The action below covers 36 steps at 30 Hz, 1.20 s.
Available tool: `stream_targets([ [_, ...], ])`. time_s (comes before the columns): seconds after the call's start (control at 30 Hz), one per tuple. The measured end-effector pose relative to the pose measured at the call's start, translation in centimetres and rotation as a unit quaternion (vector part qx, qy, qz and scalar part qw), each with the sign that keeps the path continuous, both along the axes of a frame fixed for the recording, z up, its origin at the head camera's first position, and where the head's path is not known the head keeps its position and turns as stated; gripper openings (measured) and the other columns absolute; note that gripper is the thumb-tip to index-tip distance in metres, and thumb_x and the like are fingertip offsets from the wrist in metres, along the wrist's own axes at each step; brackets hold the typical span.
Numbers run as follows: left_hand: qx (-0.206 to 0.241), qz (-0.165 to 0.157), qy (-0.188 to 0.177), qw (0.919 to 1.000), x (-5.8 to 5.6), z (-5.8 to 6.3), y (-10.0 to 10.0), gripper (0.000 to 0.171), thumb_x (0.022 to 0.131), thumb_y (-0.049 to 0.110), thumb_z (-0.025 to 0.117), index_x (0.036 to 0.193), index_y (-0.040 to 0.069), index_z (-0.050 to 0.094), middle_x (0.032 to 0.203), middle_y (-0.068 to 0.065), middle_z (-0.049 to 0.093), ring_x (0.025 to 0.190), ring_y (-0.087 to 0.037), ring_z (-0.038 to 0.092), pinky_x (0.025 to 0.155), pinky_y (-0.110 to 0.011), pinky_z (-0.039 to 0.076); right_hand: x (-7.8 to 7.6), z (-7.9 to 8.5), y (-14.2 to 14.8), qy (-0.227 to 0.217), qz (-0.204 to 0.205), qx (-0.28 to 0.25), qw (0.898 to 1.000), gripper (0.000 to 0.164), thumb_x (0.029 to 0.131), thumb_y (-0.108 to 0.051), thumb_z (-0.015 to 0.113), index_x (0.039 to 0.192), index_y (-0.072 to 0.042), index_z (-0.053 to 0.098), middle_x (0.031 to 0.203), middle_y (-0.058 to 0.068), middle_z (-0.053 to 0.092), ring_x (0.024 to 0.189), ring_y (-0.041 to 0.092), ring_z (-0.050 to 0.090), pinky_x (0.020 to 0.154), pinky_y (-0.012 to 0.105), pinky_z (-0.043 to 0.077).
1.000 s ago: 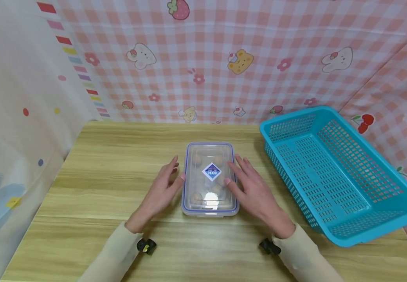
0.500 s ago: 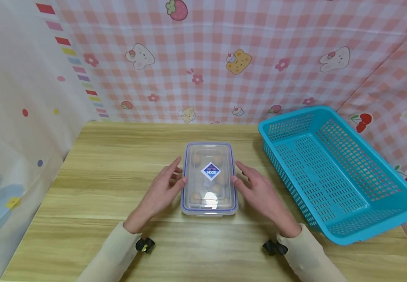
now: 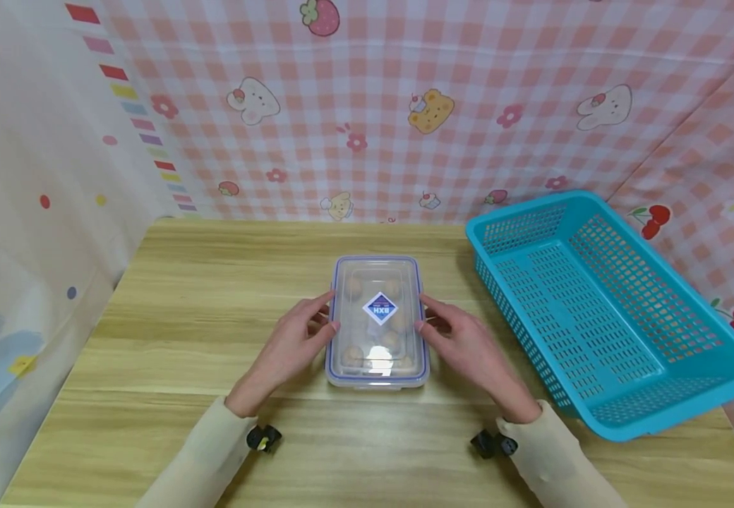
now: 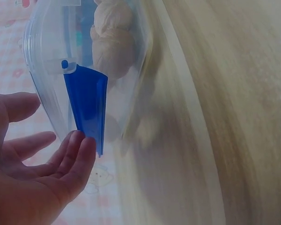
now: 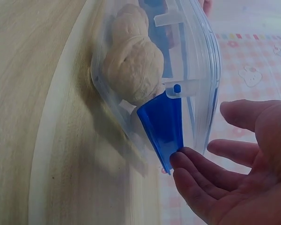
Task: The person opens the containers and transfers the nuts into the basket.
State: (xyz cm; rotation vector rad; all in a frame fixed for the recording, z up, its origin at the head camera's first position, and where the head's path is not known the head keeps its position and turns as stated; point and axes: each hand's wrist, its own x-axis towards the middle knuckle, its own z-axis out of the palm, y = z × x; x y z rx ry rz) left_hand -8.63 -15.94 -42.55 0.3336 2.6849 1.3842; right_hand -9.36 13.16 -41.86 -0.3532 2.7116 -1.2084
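Note:
On the table stands a clear, lidded food container (image 3: pixel 373 271) with a blue seal and a diamond label. Through its walls show several pale brown, wrinkled round lumps (image 5: pixel 133 65); their kind is unclear. My left hand (image 3: pixel 293 335) is at the left side, thumb by the lid rim, fingertips touching a blue latch (image 4: pixel 88 101). Opposite, the fingertips of my right hand (image 3: pixel 465 342) touch another blue latch (image 5: pixel 164 124), its thumb near the rim. In both wrist views, these latches slant outward from the walls. The fingers are only gently bent.
A turquoise plastic basket (image 3: pixel 615 310) with slotted sides sits to the right on the wooden table (image 3: pixel 202 282). Pink checked cloth (image 3: pixel 316 134) hangs behind the table, and a pale printed cloth (image 3: pixel 37 247) is on the left.
The right hand has drawn back from above the lid to the container's right side. Both hands' fingers have come in against its sides. The container and basket stay in place.

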Motion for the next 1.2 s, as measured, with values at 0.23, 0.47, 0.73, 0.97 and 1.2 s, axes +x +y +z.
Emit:
stream_targets([
  [0.23, 0.014, 0.002, 0.005, 0.9999, 0.0, 0.1, 0.2, 0.054, 0.100, 0.009, 0.067, 0.149, -0.004, 0.050, 0.121, -0.021, 0.064, 0.105, -0.030, 0.068, 0.093, -0.042, 0.061, 0.1, 0.1, -0.3, 0.009, -0.004, -0.010, 1.000, 0.054, 0.101, -0.020, 0.069, 0.149, -0.002, 0.054, 0.127, 0.020, 0.070, 0.113, 0.032, 0.069, 0.097, 0.046, 0.059],
  [0.47, 0.008, 0.002, 0.012, 0.9999, 0.0, 0.5, 0.3, 0.053, 0.099, 0.008, 0.067, 0.148, -0.006, 0.051, 0.122, -0.022, 0.064, 0.106, -0.031, 0.068, 0.092, -0.039, 0.061, 0.3, 0.1, -0.3, 0.025, -0.003, -0.015, 1.000, 0.052, 0.100, -0.017, 0.070, 0.146, 0.001, 0.055, 0.125, 0.021, 0.070, 0.112, 0.032, 0.070, 0.096, 0.045, 0.060],
  [0.73, -0.016, 0.005, 0.010, 0.9998, 0.2, 0.8, 0.5, 0.052, 0.099, 0.009, 0.068, 0.147, -0.006, 0.053, 0.123, -0.022, 0.065, 0.106, -0.030, 0.068, 0.092, -0.038, 0.061, 0.5, 0.2, -0.5, 0.022, -0.008, -0.003, 1.000, 0.051, 0.101, -0.018, 0.069, 0.147, -0.001, 0.056, 0.128, 0.019, 0.069, 0.114, 0.032, 0.069, 0.096, 0.046, 0.059],
  [0.97, -0.031, 0.007, 0.015, 0.9994, 0.3, 1.1, 0.5, 0.052, 0.099, 0.010, 0.068, 0.146, -0.005, 0.053, 0.123, -0.021, 0.065, 0.106, -0.030, 0.068, 0.092, -0.038, 0.061, 0.5, 0.4, -0.6, 0.019, -0.015, 0.011, 1.000, 0.051, 0.100, -0.019, 0.070, 0.147, -0.002, 0.056, 0.129, 0.019, 0.068, 0.114, 0.031, 0.069, 0.096, 0.046, 0.059],
  [1.2, -0.034, 0.008, 0.029, 0.9990, 0.4, 1.3, 0.5, 0.051, 0.098, 0.010, 0.069, 0.145, -0.004, 0.055, 0.123, -0.021, 0.065, 0.106, -0.031, 0.068, 0.091, -0.038, 0.062, 0.7, 0.6, -0.6, 0.025, -0.012, 0.011, 1.000, 0.052, 0.100, -0.018, 0.070, 0.147, -0.001, 0.055, 0.129, 0.019, 0.068, 0.114, 0.031, 0.069, 0.096, 0.047, 0.059],
])
